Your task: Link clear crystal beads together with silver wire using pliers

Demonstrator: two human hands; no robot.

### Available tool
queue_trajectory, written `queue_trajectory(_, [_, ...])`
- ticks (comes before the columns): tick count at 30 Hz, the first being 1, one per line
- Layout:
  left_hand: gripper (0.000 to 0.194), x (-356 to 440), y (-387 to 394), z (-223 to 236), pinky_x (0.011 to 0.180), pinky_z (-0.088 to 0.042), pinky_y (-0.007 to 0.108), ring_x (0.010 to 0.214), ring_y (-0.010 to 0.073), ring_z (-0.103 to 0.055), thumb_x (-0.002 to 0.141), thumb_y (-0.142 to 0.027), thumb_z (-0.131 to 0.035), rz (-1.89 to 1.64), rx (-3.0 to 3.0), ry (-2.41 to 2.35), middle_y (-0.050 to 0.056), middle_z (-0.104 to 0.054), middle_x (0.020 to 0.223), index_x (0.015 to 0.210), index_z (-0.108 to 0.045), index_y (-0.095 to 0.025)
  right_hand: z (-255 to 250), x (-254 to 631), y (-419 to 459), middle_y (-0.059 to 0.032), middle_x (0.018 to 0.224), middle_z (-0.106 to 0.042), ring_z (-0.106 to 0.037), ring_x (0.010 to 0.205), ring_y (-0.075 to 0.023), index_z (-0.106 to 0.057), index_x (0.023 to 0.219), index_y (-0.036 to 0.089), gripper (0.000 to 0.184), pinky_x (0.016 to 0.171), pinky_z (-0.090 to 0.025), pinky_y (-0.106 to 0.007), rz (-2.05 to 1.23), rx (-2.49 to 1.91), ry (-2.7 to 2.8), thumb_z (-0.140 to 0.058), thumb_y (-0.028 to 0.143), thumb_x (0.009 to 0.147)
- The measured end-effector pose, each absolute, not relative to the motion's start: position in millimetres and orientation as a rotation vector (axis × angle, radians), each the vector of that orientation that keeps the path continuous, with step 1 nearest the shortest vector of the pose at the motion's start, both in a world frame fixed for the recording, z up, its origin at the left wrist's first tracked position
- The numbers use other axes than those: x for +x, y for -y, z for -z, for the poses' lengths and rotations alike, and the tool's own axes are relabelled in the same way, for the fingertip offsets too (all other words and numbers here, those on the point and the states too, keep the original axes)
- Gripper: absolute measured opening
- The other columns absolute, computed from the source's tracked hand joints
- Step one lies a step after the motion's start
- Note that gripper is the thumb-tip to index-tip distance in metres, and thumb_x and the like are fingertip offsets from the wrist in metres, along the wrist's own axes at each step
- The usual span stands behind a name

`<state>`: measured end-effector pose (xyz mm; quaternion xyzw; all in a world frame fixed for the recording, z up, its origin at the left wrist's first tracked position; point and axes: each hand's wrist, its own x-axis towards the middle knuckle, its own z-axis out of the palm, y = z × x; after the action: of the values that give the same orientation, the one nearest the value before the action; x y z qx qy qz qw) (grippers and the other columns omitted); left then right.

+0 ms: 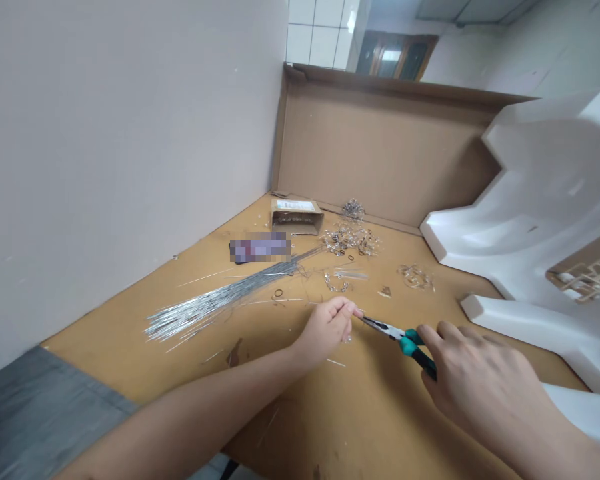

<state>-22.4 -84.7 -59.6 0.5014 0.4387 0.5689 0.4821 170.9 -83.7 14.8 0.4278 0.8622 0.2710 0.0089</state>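
Note:
Long-nose pliers [389, 329] with green and black handles are gripped in my right hand [475, 380], their jaws pointing left. The tips of the jaws reach the fingertips of my left hand [330, 327]. That hand is pinched closed, and whatever sits between its fingers is too small to make out. Left of it lies a bundle of straight metal wires [220, 300], fanned out across the yellow-brown table [380, 427]. Beyond my hands is a pile of small bent wire pieces [353, 239], with a curved chain of links [336, 283] nearer to me.
A small open cardboard box [297, 219] stands at the back, behind a blurred flat object [260, 247]. White foam packing [545, 173] rises on the right. A large cardboard sheet [380, 140] borders the back, and a pale wall [130, 133] the left. Loose wire coils [416, 277] lie near the foam.

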Motion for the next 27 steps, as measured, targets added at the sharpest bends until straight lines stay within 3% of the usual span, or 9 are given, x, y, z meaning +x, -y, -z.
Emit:
queue_trajectory(9, [0.027, -22.2, 86.9, 58.0, 0.049, -0.035, 0.021, 0.04, 0.007, -0.032, 0.082, -0.036, -0.041, -1.383, 1.22, -1.059, -0.009, -0.035, 0.04, 0.077, -0.055, -0.014, -11.7, 172.0, 86.4, -0.0009, 0.059, -0.053, -0.054, 0.049, -0.0196, -0.055, 0.072, 0.022, 0.013, 0.045, -0.01, -0.025, -0.818, 1.336, -2.653, -0.054, 0.011, 0.065])
queue_trajectory(20, [0.027, -21.8, 85.3, 60.4, 0.048, -0.033, 0.02, 0.04, 0.007, -0.032, 0.082, -0.037, -0.042, -1.424, 1.211, -1.048, -0.008, -0.036, 0.04, 0.076, -0.054, -0.014, -17.0, 174.0, 86.4, -0.0014, 0.059, -0.052, -0.055, 0.053, -0.0213, -0.056, 0.07, 0.022, 0.01, 0.047, -0.016, -0.026, -0.916, 1.309, -2.693, -0.057, 0.014, 0.064])
queue_trajectory(27, [0.027, -21.2, 86.1, 59.3, 0.048, -0.033, 0.02, 0.039, 0.0068, -0.032, 0.081, -0.038, -0.043, -1.405, 1.187, -1.059, -0.008, -0.036, 0.04, 0.075, -0.054, -0.014, -13.5, 176.4, 87.1, -0.0007, 0.058, -0.053, -0.055, 0.048, -0.0207, -0.055, 0.072, 0.022, 0.014, 0.046, -0.009, -0.026, -0.845, 1.338, -2.666, -0.053, 0.01, 0.063])
